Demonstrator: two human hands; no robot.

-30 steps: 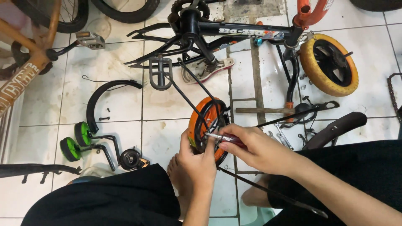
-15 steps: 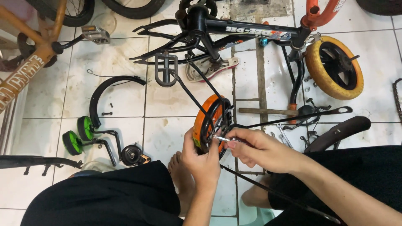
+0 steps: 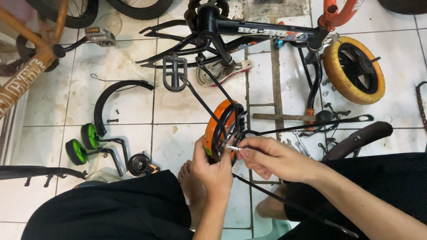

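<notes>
I look down at a small orange bicycle wheel (image 3: 214, 126) standing on edge on the tiled floor, just beyond my knees. My left hand (image 3: 213, 171) grips its near rim and steadies it. My right hand (image 3: 269, 156) pinches the short metal axle (image 3: 231, 147) that sticks out of the hub, fingertips closed on it. A thin black stay (image 3: 307, 125) runs from the hub off to the right. Behind the wheel lies a black child's bicycle frame (image 3: 249, 29) upside down, with a pedal (image 3: 174, 73) pointing toward me.
A yellow wheel (image 3: 353, 70) sits on the fork at the right. A black fender (image 3: 116, 95), green training wheels (image 3: 84, 142) and a bell (image 3: 138, 164) lie on the left, a black saddle (image 3: 358, 140) and small wrenches (image 3: 300, 144) on the right. A hammer (image 3: 284, 117) rests behind the orange wheel.
The view has drifted slightly. My right-hand fingers have shifted on the axle; the left hand keeps hold of the orange wheel, which stays in place.
</notes>
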